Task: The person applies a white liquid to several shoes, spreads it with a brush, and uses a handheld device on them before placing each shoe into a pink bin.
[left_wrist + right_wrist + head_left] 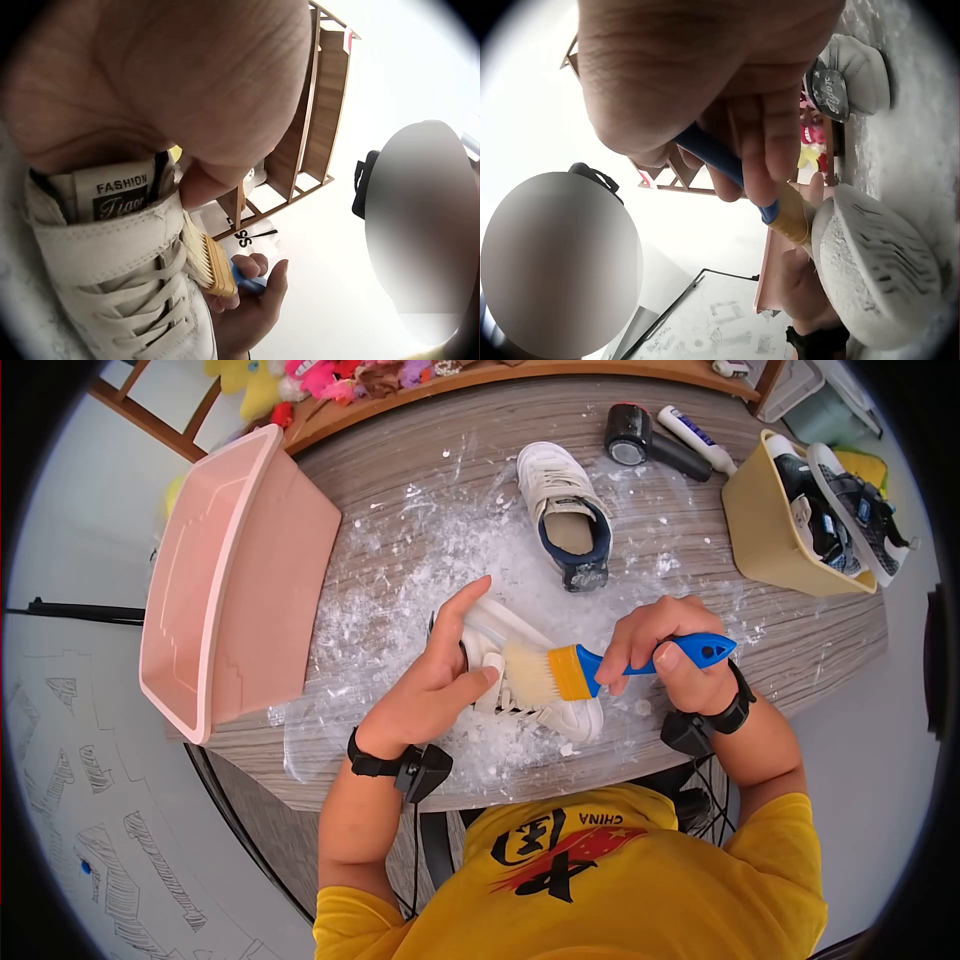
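Observation:
A white lace-up sneaker with a strap lies tilted on the powder-dusted table, its patterned sole facing the right wrist camera. My left hand grips it near the ankle opening, thumb on the strap and index finger stretched out along the far side. In the left wrist view the tongue label reads "FASHION". My right hand holds a wide paintbrush by its blue handle. Its pale bristles press against the sneaker's side by the strap and laces.
Behind stands the matching sneaker. A black handheld tool and a white tube lie at the back. A pink bin stands left; a yellow bin with more shoes stands right. White powder covers much of the table.

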The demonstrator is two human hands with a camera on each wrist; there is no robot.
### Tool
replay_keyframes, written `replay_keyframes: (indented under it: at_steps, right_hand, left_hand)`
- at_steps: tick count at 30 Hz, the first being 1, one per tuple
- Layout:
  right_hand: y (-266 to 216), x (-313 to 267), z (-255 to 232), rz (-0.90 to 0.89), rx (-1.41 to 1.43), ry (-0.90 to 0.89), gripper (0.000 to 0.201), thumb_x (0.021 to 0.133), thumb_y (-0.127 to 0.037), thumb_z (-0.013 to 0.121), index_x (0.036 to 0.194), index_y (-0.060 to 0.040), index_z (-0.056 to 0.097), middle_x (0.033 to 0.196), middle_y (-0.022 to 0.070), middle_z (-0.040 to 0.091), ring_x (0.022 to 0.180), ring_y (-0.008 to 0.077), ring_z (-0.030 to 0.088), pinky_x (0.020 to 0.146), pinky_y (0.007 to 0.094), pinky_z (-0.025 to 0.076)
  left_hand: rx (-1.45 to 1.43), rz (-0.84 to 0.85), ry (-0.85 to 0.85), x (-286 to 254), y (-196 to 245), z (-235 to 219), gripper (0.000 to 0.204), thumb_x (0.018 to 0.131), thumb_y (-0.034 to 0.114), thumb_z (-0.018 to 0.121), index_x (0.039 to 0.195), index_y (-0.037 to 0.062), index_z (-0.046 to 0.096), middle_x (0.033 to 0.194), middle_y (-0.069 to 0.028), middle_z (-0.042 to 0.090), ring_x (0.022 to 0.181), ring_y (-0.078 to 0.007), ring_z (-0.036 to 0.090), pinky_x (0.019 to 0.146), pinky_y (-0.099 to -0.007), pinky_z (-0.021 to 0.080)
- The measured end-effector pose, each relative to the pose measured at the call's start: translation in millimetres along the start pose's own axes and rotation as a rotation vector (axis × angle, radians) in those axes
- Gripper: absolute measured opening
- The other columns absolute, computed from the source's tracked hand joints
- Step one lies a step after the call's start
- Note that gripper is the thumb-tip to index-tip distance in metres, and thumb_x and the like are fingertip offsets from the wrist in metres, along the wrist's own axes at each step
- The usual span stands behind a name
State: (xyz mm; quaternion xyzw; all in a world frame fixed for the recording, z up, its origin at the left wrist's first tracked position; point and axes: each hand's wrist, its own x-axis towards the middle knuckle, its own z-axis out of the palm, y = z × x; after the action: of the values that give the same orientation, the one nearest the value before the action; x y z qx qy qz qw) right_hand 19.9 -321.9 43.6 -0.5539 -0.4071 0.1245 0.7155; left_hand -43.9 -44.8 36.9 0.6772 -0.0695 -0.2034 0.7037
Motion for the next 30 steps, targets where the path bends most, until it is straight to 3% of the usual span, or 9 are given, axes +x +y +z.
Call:
replay_keyframes:
  at_steps: [7,10,14,15,17,20,23,26,30]
  right_hand:
    - [-9.3,-3.5,-6.8,0.198,0.086,-0.123,0.030,0.101,-0.024,0.049,0.087,0.0014,0.055,0.078,0.0163,0.071,0.052,0.0147,0.062,0.048,0.0248,0.049]
    - [-0.9,-8.5,-0.6,0.127,0.224,0.112,0.035,0.102,-0.032,0.047,0.090,0.0004,0.053,0.074,0.0166,0.069,0.049,0.0150,0.059,0.046,0.0247,0.048]
    - [3.5,0.9,-0.6,0.001,0.203,0.264,0.034,0.102,-0.037,0.046,0.101,-0.0026,0.048,0.083,0.0203,0.068,0.058,0.0184,0.062,0.055,0.0294,0.053]
    - [6.6,0.8,-4.0,-0.023,0.272,0.214,0.023,0.101,-0.025,0.051,0.106,-0.0029,0.047,0.097,0.0214,0.067,0.070,0.0194,0.065,0.066,0.0318,0.055]
    - [9.7,3.2,1.9,-0.017,0.194,0.222,0.018,0.099,-0.014,0.054,0.110,-0.0024,0.047,0.103,0.0208,0.066,0.077,0.0194,0.066,0.071,0.0321,0.055]
    - [11.1,3.6,5.6,0.024,0.161,0.194,0.023,0.094,0.001,0.056,0.115,-0.0025,0.046,0.110,0.0192,0.064,0.087,0.0182,0.066,0.078,0.0326,0.055]
    - [13.0,2.9,7.3,0.082,0.169,0.183,0.022,0.095,-0.001,0.056,0.115,-0.0027,0.047,0.110,0.0183,0.065,0.088,0.0172,0.066,0.078,0.0322,0.055]
    - [14.8,2.4,4.4,0.101,0.203,0.188,0.019,0.095,-0.002,0.057,0.113,-0.0026,0.049,0.108,0.0169,0.066,0.087,0.0154,0.066,0.077,0.0307,0.055]
    - [8.2,-3.0,-0.5,0.133,0.132,0.216,0.016,0.096,-0.004,0.059,0.109,-0.0027,0.051,0.103,0.0148,0.067,0.082,0.0122,0.064,0.073,0.0269,0.053]
  left_hand:
    - [0.037,0.100,0.013,1.8,-1.4,3.7,0.084,0.089,-0.009,0.048,0.157,0.0117,0.003,0.148,-0.0140,0.031,0.115,-0.0143,0.048,0.088,-0.0268,0.044]
    - [0.036,0.076,0.028,-0.1,-0.8,3.2,0.084,0.090,-0.008,0.048,0.156,0.0112,0.002,0.147,-0.0141,0.034,0.115,-0.0169,0.051,0.091,-0.0298,0.045]
    - [0.190,0.114,0.030,-1.8,-3.3,1.9,0.081,0.092,-0.005,0.050,0.156,0.0086,0.002,0.138,-0.0173,0.046,0.108,-0.0207,0.058,0.089,-0.0332,0.047]
    - [0.286,0.164,0.031,-2.2,-5.4,1.7,0.079,0.092,-0.004,0.050,0.155,0.0076,0.003,0.134,-0.0187,0.049,0.105,-0.0214,0.060,0.087,-0.0335,0.048]
    - [0.606,0.360,0.018,-0.1,-14.5,1.5,0.077,0.094,0.000,0.052,0.154,0.0051,0.005,0.125,-0.0220,0.055,0.096,-0.0222,0.064,0.082,-0.0328,0.049]
    - [0.602,0.470,0.071,4.5,-23.9,2.4,0.064,0.096,0.006,0.054,0.148,0.0017,0.017,0.111,-0.0241,0.060,0.090,-0.0258,0.066,0.078,-0.0320,0.050]
    - [0.298,0.345,0.158,-2.4,-23.5,13.2,0.044,0.097,0.009,0.055,0.134,0.0017,0.032,0.103,-0.0213,0.061,0.086,-0.0277,0.066,0.075,-0.0328,0.050]
    - [0.529,0.442,0.183,-1.5,-28.8,6.7,0.027,0.096,0.009,0.057,0.117,0.0039,0.040,0.095,-0.0167,0.061,0.079,-0.0233,0.065,0.068,-0.0321,0.049]
    - [0.574,0.280,0.121,-2.2,-12.8,9.8,0.021,0.095,0.008,0.058,0.108,0.0062,0.043,0.081,-0.0117,0.060,0.066,-0.0195,0.061,0.060,-0.0312,0.047]
